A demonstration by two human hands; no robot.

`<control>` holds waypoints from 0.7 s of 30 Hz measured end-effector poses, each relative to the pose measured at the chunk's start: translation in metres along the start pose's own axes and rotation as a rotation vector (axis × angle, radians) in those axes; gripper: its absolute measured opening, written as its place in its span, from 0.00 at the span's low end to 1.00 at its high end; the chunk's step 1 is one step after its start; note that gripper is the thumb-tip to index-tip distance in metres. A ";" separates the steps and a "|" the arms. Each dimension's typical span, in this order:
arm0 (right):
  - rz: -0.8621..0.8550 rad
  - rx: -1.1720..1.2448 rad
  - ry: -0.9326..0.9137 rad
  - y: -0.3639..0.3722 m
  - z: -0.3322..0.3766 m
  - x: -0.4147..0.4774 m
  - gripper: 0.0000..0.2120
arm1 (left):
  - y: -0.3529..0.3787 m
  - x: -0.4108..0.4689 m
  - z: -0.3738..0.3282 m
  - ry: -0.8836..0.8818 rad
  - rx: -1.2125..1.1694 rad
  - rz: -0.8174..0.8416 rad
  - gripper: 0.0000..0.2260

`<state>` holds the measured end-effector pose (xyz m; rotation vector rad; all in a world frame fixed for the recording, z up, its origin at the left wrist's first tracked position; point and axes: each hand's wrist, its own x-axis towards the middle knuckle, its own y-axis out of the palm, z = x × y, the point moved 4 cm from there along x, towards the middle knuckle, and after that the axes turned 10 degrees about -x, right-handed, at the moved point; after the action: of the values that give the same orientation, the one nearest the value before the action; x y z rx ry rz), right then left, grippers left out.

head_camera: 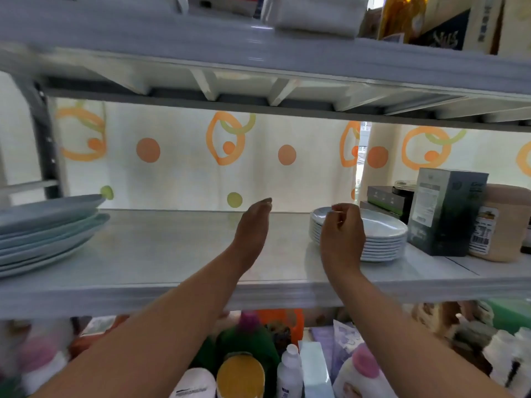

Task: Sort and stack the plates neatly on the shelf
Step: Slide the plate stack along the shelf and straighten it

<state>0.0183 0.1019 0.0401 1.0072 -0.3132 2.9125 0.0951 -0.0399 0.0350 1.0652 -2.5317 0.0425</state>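
Note:
A neat stack of small white plates [382, 235] stands on the white shelf [172, 254], right of centre. A looser, uneven stack of large pale-blue plates [48, 228] sits at the shelf's left end. My right hand [342, 234] hovers just in front of the white stack's left side, fingers loosely curled and holding nothing. My left hand [253, 225] is held over the middle of the shelf, fingers straight and together, touching no plate.
Dark boxes [444, 211], a flat box [388, 198] and a beige jar [500, 222] crowd the shelf's right end beside the white plates. A shelf board hangs close above. Bottles and tubs [241, 374] fill the level below. A patterned curtain [186, 156] backs the shelf.

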 end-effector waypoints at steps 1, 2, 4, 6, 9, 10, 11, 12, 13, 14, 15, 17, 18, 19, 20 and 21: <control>0.044 0.027 -0.008 0.010 0.010 -0.009 0.08 | -0.014 -0.005 -0.008 0.032 0.027 -0.036 0.16; 0.083 0.053 -0.008 0.020 0.019 -0.017 0.08 | -0.029 -0.010 -0.016 0.062 0.068 -0.072 0.16; 0.154 0.093 0.002 0.041 0.035 -0.035 0.09 | -0.059 -0.020 -0.034 0.125 0.166 -0.134 0.17; 0.233 0.119 0.003 0.062 0.051 -0.053 0.10 | -0.090 -0.032 -0.051 0.168 0.234 -0.188 0.17; 0.353 0.161 -0.008 0.093 0.077 -0.081 0.10 | -0.138 -0.051 -0.071 0.201 0.353 -0.259 0.17; 0.387 0.174 -0.018 0.102 0.087 -0.089 0.10 | -0.154 -0.057 -0.077 0.212 0.401 -0.280 0.17; 0.417 0.186 -0.031 0.111 0.097 -0.098 0.10 | -0.169 -0.063 -0.084 0.228 0.437 -0.309 0.16; 0.445 0.198 -0.046 0.119 0.107 -0.106 0.11 | -0.185 -0.069 -0.089 0.243 0.458 -0.344 0.16; 0.471 0.209 -0.064 0.126 0.118 -0.114 0.11 | -0.201 -0.075 -0.095 0.264 0.475 -0.386 0.15; 0.497 0.218 -0.088 0.133 0.129 -0.122 0.11 | -0.217 -0.082 -0.101 0.289 0.496 -0.434 0.14; 0.523 0.227 -0.119 0.139 0.140 -0.130 0.12 | -0.231 -0.089 -0.107 0.321 0.522 -0.487 0.13; 0.588 0.253 -0.182 0.152 0.160 -0.145 0.13 | -0.263 -0.102 -0.116 0.396 0.576 -0.595 0.11; 0.626 0.267 -0.207 0.159 0.170 -0.153 0.14 | -0.279 -0.109 -0.119 0.424 0.594 -0.654 0.11; 0.662 0.276 -0.232 0.165 0.179 -0.159 0.15 | -0.297 -0.114 -0.122 0.436 0.607 -0.712 0.12; 0.695 0.279 -0.254 0.171 0.187 -0.165 0.16 | -0.316 -0.117 -0.122 0.420 0.617 -0.762 0.13; 0.723 0.277 -0.274 0.177 0.194 -0.169 0.18 | -0.335 -0.121 -0.122 0.380 0.631 -0.802 0.15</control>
<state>0.2501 -0.1068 0.0538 1.6352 -0.3479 3.5165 0.4457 -0.1742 0.0629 2.0056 -1.6244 0.7675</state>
